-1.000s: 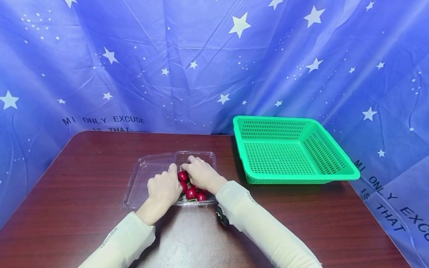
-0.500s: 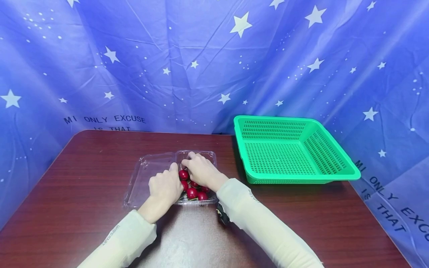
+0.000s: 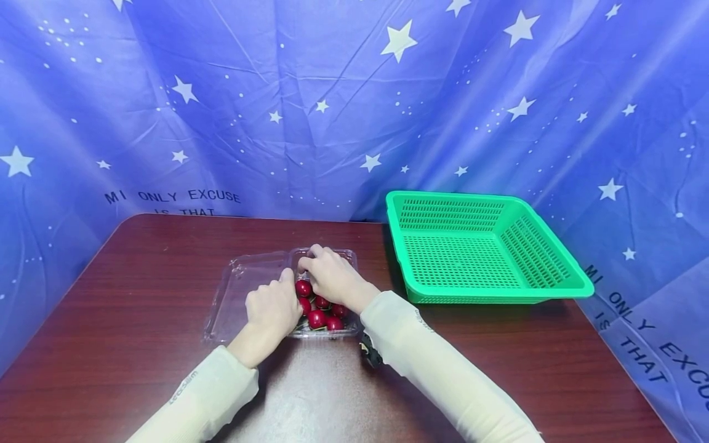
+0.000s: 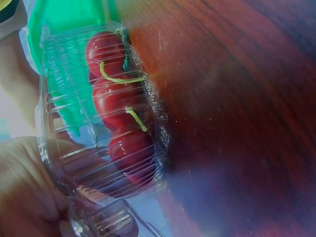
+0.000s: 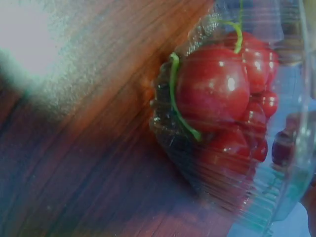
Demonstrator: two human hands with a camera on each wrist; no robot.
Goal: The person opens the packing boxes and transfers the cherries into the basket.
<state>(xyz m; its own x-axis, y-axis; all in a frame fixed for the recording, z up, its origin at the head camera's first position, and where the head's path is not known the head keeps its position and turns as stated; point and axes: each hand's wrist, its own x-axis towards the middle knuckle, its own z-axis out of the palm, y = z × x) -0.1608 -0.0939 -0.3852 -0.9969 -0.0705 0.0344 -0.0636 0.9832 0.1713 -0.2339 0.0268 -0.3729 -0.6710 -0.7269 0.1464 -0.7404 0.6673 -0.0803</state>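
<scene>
A clear plastic clamshell container (image 3: 351, 261) stands on the table, its lid (image 3: 238, 298) folded open to the left. Several red cherries (image 3: 317, 319) with green stems lie in its near part, and show through the ribbed wall as cherries (image 4: 131, 153) in the left wrist view and cherries (image 5: 212, 84) in the right wrist view. My left hand (image 3: 272, 309) grips the container's left side by the hinge, thumb pointing away from me. Over the far part of the container, my right hand (image 3: 335, 278) reaches in with bent fingers. Its fingertips are hidden, so I cannot tell what they hold.
A green plastic basket (image 3: 498, 294) with slotted walls stands at the back right of the brown wooden table (image 3: 138, 295). A blue curtain (image 3: 321, 141) with white stars hangs behind. A black wrist device (image 3: 370, 351) shows below my right sleeve.
My right hand has shifted slightly away from me, and more of the cherries beneath it show. The left hand stays nearly in place at the container's side.
</scene>
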